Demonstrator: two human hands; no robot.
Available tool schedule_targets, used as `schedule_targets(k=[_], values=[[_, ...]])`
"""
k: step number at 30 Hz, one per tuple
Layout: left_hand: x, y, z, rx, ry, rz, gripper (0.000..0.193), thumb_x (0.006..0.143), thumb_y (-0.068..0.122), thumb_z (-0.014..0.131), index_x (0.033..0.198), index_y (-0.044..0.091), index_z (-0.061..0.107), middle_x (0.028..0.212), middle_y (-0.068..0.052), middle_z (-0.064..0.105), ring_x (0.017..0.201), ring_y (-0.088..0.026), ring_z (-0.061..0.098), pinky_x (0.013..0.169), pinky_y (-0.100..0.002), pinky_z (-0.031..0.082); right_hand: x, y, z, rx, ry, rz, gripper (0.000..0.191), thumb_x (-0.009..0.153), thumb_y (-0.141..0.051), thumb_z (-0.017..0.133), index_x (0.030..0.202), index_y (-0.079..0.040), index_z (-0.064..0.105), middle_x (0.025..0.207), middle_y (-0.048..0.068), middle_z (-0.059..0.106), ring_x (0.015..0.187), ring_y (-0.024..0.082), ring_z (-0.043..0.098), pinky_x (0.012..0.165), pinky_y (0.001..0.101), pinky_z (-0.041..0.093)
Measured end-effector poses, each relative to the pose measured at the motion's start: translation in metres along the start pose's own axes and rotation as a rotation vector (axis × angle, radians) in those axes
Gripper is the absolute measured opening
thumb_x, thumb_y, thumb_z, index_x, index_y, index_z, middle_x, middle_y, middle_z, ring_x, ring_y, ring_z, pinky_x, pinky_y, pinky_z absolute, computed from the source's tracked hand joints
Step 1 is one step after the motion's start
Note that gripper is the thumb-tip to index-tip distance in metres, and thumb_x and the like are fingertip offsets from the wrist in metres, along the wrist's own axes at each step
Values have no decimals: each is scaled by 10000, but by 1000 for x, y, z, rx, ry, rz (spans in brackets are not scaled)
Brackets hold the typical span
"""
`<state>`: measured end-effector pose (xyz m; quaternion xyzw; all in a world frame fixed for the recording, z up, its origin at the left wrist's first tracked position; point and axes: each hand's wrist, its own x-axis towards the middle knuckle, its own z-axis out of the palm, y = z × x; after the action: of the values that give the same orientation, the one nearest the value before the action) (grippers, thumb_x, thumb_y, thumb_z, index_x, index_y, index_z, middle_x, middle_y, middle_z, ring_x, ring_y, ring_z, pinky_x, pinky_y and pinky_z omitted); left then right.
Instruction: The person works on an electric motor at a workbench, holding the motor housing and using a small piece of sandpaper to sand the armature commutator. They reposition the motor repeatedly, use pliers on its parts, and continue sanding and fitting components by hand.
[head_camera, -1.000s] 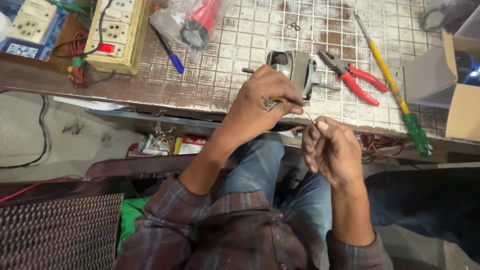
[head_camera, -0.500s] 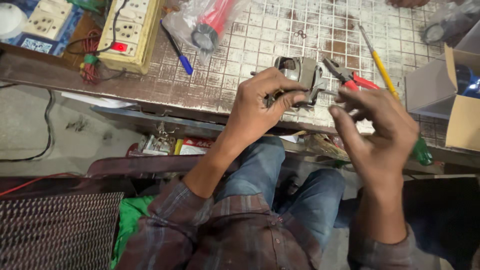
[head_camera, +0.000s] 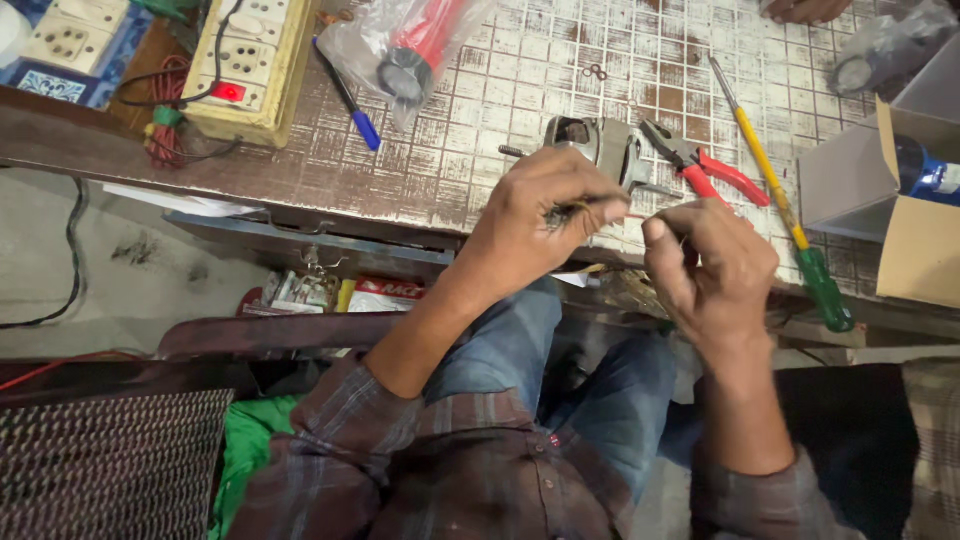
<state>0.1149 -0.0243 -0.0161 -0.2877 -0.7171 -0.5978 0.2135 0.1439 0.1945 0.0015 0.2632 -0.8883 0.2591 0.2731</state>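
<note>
A worn, tiled desk (head_camera: 480, 140) carries red pliers (head_camera: 715, 170) and a screwdriver (head_camera: 775, 205). The left hand (head_camera: 545, 225) has its fingers clenched on a small wire bundle (head_camera: 580, 207); the right hand (head_camera: 715, 265) pinches its thin strand, apparently mid-twist, which calls for steady tension.

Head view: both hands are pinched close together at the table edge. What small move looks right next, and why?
Probably the right hand closes the small gap and takes the end of the thin wire pinched in the left hand: its fingertips are curled toward that end but seem not yet on it.
</note>
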Motion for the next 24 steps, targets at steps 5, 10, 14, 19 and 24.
schedule_targets(k=[5,10,14,19,24], values=[[0,-3,0,96,-58,59,136,893,235,811,952,122,764,930,4,742,854,-204,618,827,-347,485,-14,10,11,1012,-226,782,292,1052,-207,586,812,-42,593,656,34,595,506,95,503,450,253,392],[-1,-8,2,157,-93,41,131,901,234,802,949,117,766,915,-10,734,831,-219,605,813,-369,483,3,-7,-16,465,-46,478,303,1136,-199,634,945,30,685,790,88,653,621,111,579,557,269,440],[0,-7,6,268,-120,3,161,878,254,808,941,108,780,864,-41,686,843,-244,595,791,-398,477,28,-30,-39,95,-25,12,340,889,-84,839,1180,27,702,1005,144,696,756,171,642,613,297,514],[1,-3,3,309,-125,39,153,856,208,796,949,90,769,886,-63,680,893,-273,607,831,-411,491,46,-36,-29,10,-119,-195,276,874,-41,843,1133,-30,749,1003,126,723,801,204,668,654,320,520],[2,-1,-2,77,-70,-53,259,863,272,818,1039,90,762,927,-55,745,852,-258,649,795,-385,510,32,-17,-19,136,-81,55,100,1002,-71,813,1076,-30,759,933,71,717,730,107,645,613,233,471]])
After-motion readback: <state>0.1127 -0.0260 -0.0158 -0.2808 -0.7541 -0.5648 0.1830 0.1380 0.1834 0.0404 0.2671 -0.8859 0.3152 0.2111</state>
